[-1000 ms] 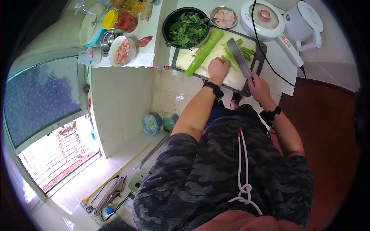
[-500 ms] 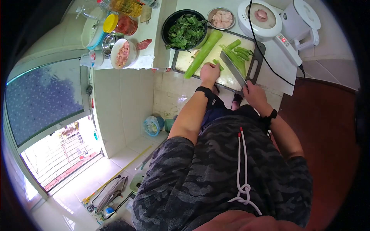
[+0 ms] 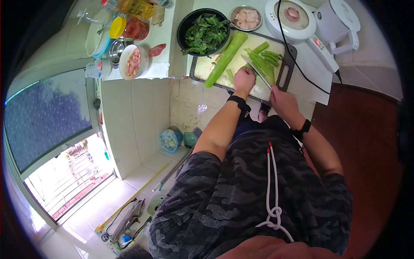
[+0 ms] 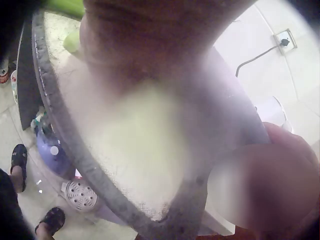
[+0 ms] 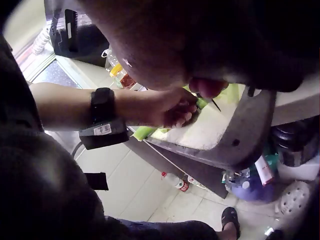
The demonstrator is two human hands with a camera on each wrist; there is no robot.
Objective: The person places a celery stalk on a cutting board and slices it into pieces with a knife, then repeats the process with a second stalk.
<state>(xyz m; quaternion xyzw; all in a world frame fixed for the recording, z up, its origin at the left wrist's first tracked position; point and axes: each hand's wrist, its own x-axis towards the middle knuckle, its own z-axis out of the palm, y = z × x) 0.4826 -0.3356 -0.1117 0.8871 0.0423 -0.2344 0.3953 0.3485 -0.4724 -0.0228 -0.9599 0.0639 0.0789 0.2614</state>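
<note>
On the cutting board [image 3: 262, 91] my left hand [image 3: 244, 80] has its fingers curled on a green stalk piece [image 5: 201, 103], visible at the fingertips in the right wrist view. My right hand [image 3: 284, 103] grips the handle of a knife [image 3: 258, 72], whose narrow-looking blade lies just right of the left fingers. Cut green strips [image 3: 267, 69] lie beyond the blade. A long thick green stalk [image 3: 226, 59] rests on the board's left side, with a short piece [image 3: 230, 76] between it and my left hand. In the left wrist view, my left hand [image 4: 145, 40] is blurred and hides its fingertips.
Behind the board stand a black bowl of leaves [image 3: 206, 36], a metal bowl of pale meat [image 3: 246, 18] and a white cooker [image 3: 291, 21] with a black cord. A kettle [image 3: 340, 21] is at the right. Left are a meat bowl [image 3: 133, 62] and a yellow-lidded jar [image 3: 129, 28].
My left hand went left, then came back right beside the blade. The knife has swung from the strips toward the left fingers, and a short piece now lies left of that hand.
</note>
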